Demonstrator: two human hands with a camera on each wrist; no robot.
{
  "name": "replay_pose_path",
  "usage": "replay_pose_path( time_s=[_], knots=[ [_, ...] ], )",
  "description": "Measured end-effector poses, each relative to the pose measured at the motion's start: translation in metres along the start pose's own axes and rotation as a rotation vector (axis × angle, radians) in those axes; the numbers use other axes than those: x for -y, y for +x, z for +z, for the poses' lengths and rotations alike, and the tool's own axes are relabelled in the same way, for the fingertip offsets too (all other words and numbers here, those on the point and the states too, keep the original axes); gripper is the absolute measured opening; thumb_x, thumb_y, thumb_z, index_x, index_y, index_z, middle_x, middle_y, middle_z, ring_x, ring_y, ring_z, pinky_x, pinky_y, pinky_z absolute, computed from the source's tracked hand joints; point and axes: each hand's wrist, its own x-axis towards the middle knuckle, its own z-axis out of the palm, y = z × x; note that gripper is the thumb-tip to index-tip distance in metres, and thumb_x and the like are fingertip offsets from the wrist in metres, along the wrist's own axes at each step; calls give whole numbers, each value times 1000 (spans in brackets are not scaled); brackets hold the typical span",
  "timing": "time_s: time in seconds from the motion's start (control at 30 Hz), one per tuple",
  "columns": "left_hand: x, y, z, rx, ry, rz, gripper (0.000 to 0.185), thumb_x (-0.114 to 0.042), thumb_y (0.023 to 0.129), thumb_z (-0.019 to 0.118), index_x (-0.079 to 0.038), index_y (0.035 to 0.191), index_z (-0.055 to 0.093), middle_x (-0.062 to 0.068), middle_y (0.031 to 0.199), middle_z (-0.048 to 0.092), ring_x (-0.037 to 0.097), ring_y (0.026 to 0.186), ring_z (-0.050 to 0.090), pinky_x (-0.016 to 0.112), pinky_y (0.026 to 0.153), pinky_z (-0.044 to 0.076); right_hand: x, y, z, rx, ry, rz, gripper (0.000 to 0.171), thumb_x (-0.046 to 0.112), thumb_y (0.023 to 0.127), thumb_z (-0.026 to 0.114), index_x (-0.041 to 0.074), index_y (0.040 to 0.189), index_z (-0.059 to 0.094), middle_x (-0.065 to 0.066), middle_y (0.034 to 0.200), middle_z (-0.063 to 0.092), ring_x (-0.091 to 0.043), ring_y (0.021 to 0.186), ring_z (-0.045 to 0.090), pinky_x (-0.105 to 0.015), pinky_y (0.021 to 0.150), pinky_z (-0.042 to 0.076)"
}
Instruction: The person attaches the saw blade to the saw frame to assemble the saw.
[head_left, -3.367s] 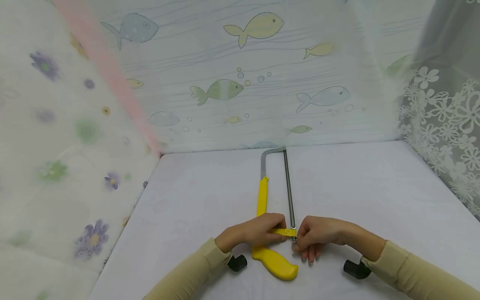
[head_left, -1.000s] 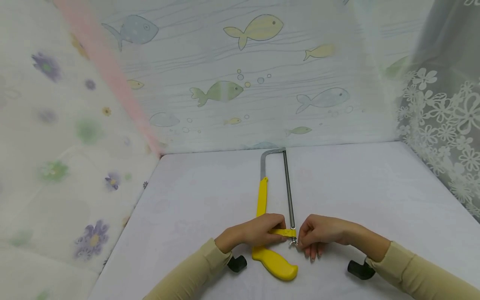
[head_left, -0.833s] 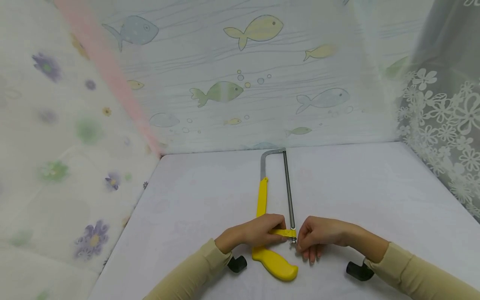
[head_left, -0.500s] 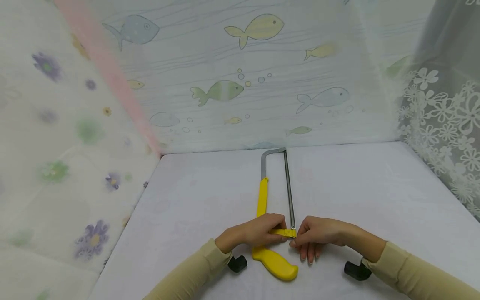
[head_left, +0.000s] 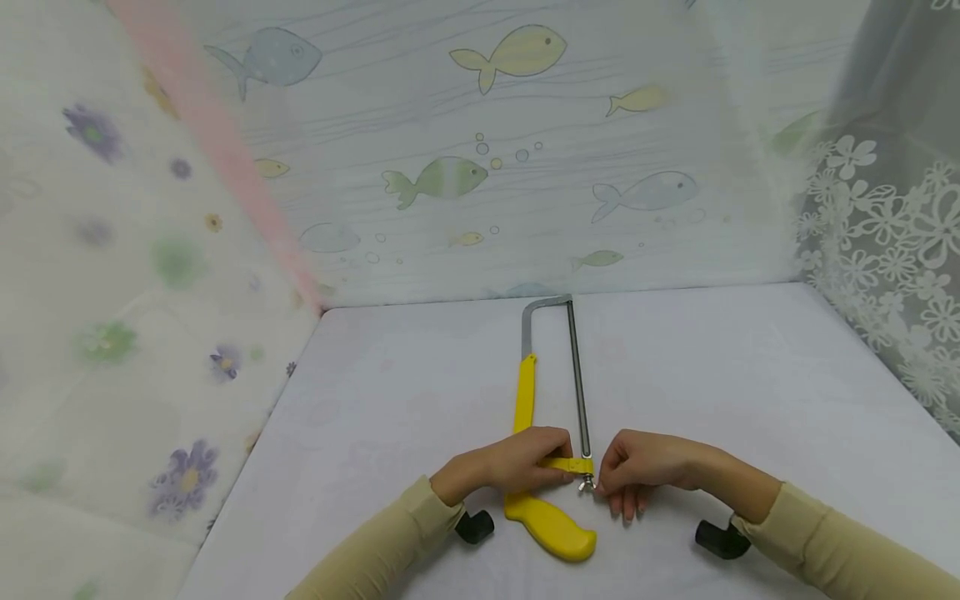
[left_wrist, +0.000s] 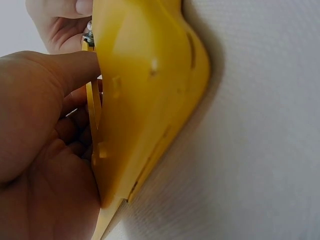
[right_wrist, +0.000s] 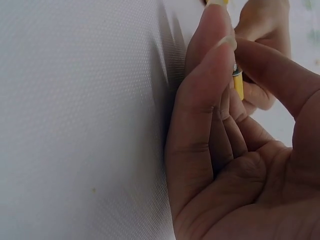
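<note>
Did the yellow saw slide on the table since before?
No. The yellow saw lies where it did, its tip just as near the fish wall; only the right hand fiddles at its wing nut.

Head looks down; wrist views, close, perhaps share hacksaw.

My right hand fills right half of view, palm toward camera. Thumb and forefinger pinch small metal nut at yellow saw part. Other fingers lie loosely curled behind. My left hand sits just beyond, touching same yellow part. White textured tabletop at left.
</note>
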Motion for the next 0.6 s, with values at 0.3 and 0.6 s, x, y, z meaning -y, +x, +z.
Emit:
replay_pose_path(
  time_s=[0.3,0.6],
  knots=[
    [1,0,1,2,-8,-8,13,-23,102,66,-15,101,56,-7,88,54,3,79,48,15,72,41,0,3,3,18,23,2,20,13,92,74,-7,88,74,-8,71,71,-11,57,66,-20,51,50],
    [2,0,1,6,-9,-16,12,-23,102,65,-15,102,56,-7,89,54,3,81,48,15,73,41,2,7,7,2,-3,2,37,28,95,73,-7,83,74,-11,71,72,-12,54,67,-20,48,49]
  ],
)
